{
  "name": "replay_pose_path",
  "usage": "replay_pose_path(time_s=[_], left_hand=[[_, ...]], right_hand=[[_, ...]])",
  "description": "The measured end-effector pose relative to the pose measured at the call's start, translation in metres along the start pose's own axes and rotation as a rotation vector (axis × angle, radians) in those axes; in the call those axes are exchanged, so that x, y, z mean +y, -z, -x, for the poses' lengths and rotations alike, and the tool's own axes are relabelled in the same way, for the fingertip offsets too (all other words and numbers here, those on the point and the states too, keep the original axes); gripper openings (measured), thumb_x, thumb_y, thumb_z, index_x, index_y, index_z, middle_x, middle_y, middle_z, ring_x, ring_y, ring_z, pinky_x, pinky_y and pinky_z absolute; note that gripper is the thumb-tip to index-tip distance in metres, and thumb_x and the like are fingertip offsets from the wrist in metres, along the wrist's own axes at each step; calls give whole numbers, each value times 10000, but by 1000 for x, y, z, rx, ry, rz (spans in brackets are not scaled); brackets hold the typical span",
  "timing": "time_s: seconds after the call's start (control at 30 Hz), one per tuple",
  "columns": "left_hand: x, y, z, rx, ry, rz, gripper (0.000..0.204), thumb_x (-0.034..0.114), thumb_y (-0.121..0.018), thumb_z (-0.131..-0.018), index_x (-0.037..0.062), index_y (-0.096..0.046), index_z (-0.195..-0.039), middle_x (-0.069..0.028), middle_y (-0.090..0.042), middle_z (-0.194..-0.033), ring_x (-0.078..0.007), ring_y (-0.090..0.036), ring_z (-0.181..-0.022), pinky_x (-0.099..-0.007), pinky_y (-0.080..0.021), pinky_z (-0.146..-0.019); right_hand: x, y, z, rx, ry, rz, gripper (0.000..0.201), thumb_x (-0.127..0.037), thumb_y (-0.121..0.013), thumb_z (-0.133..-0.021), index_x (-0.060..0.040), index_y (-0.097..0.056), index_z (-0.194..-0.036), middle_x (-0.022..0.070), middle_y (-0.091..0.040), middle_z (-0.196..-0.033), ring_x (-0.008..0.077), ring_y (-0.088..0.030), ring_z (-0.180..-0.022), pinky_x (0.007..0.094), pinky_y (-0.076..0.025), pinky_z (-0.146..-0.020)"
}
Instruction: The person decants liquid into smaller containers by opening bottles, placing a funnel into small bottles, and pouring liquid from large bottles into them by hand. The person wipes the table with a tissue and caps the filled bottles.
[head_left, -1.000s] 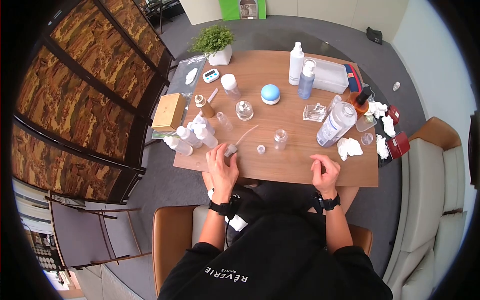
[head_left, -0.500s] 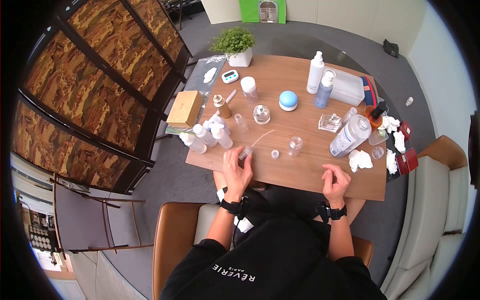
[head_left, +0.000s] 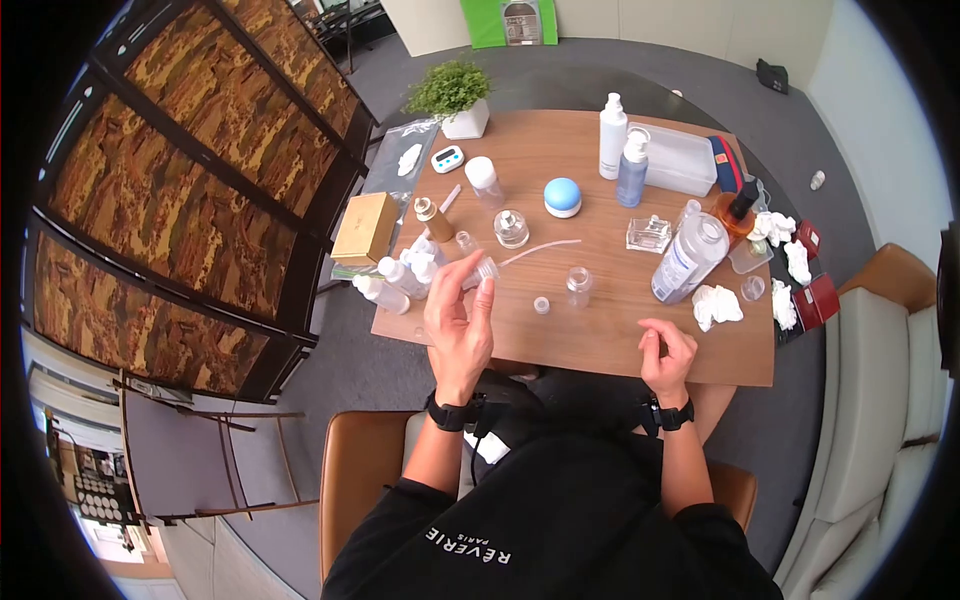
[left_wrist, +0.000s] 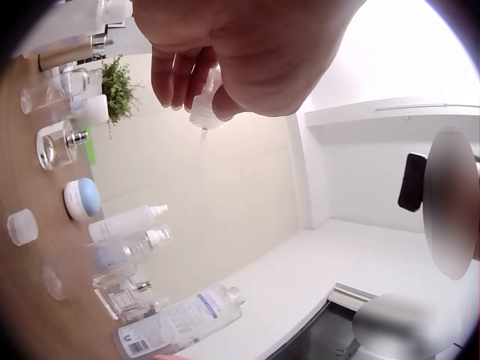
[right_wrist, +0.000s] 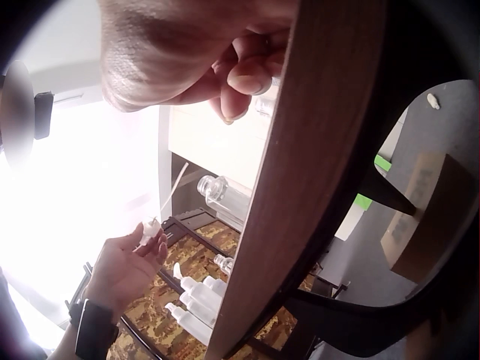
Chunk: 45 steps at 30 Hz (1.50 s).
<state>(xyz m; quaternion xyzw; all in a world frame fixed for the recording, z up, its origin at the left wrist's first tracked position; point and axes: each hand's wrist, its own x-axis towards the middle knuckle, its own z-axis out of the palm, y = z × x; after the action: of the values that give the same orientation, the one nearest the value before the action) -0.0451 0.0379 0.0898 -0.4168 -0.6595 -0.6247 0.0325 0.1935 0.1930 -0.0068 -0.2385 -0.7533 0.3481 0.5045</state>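
Note:
Between thumb and fingers, my left hand (head_left: 460,335) pinches a clear-white nozzle piece (head_left: 487,269) above the table. From it a thin tube (head_left: 545,245) points right. The left wrist view shows this piece (left_wrist: 205,111) under the left hand (left_wrist: 240,56). An uncapped small clear bottle (head_left: 579,285) stands between the hands, with a small round cap (head_left: 541,305) to its left. My right hand (head_left: 668,358) is at the front table edge, fingers loosely curled around nothing; the right wrist view shows those fingers (right_wrist: 241,86) too.
White-capped bottles (head_left: 382,293) and a cardboard box (head_left: 365,228) are at left. A glass bottle (head_left: 511,230), blue-topped jar (head_left: 562,197) and pump bottles (head_left: 632,172) stand farther back. At right are a large clear bottle (head_left: 690,259) and crumpled tissues (head_left: 717,306).
My left hand has raised the nozzle piece and its tube off the table, and its fingers now point more upward. The right hand stays by the table edge.

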Motion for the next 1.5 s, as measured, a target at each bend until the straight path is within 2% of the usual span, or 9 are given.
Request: replay_pose_path(time_s=[0.07,0.2,0.23,0.57,0.73,0.97,1.13,1.3,1.5], left_hand=[[12,2,-5,-40,35,-11,325,30,-708,-979,-3,-697,-1303,-133,-673,-1157,-213,-638,-1068,-329,-517,-944],[26,0,-20,5,-168,-165,365,44,-812,-892,-18,-699,-1234,-144,-728,-1082,-232,-713,-955,-339,-560,-867],[28,5,-20,-75,-111,-158,421,-10,-804,-902,-77,-631,-1280,-127,-690,-1185,-200,-684,-1099,-347,-545,-1015],[-2,1,-20,5,-239,-369,252,81,-839,-864,9,-733,-1081,-127,-752,-977,-248,-706,-827,-339,-548,-778],[-72,-5,13,43,97,-369,257,97,-817,-905,-38,-733,-1107,-117,-761,-988,-155,-713,-824,-294,-577,-746],[-102,-7,34,16,197,-499,290,141,-820,-888,-6,-722,-1118,-173,-759,-1018,-268,-713,-769,-375,-579,-722],[-99,-6,37,-35,145,-555,303,106,-820,-874,3,-699,-1132,-165,-734,-1049,-316,-697,-832,-406,-578,-767],[-78,-12,40,96,-225,-594,248,-22,-790,-825,5,-697,-1054,-166,-711,-1027,-384,-655,-971,-438,-542,-863],[-66,-35,57,53,-26,-303,70,-9,-767,-884,5,-728,-940,-126,-669,-830,-272,-645,-744,-350,-527,-699]], right_hand=[[2,0,1,-2,14,-12,156,61,-585,-905,16,-724,-961,61,-617,-615,144,-600,-494,272,-433,-487],[5,0,2,7,13,-28,144,62,-600,-900,12,-725,-951,68,-611,-619,145,-580,-490,275,-423,-481],[6,-1,4,11,5,-32,138,64,-606,-897,12,-724,-945,70,-607,-620,146,-570,-486,279,-418,-477],[5,1,3,-11,4,-51,127,72,-605,-895,16,-715,-926,78,-569,-604,154,-545,-468,292,-400,-468],[4,0,3,-19,-2,-52,130,75,-603,-893,13,-713,-921,81,-568,-605,159,-542,-465,292,-394,-466],[2,0,1,-32,-4,-11,132,65,-601,-891,6,-717,-917,76,-561,-591,159,-546,-467,289,-398,-468],[2,-1,2,-39,-14,25,140,54,-590,-906,9,-720,-933,61,-587,-593,147,-575,-486,281,-418,-484],[3,0,2,-58,-15,51,142,42,-579,-923,17,-716,-949,54,-609,-596,141,-605,-506,277,-439,-503],[0,-3,0,-42,-8,16,141,67,-594,-897,13,-719,-933,71,-599,-613,148,-585,-489,281,-416,-479]])
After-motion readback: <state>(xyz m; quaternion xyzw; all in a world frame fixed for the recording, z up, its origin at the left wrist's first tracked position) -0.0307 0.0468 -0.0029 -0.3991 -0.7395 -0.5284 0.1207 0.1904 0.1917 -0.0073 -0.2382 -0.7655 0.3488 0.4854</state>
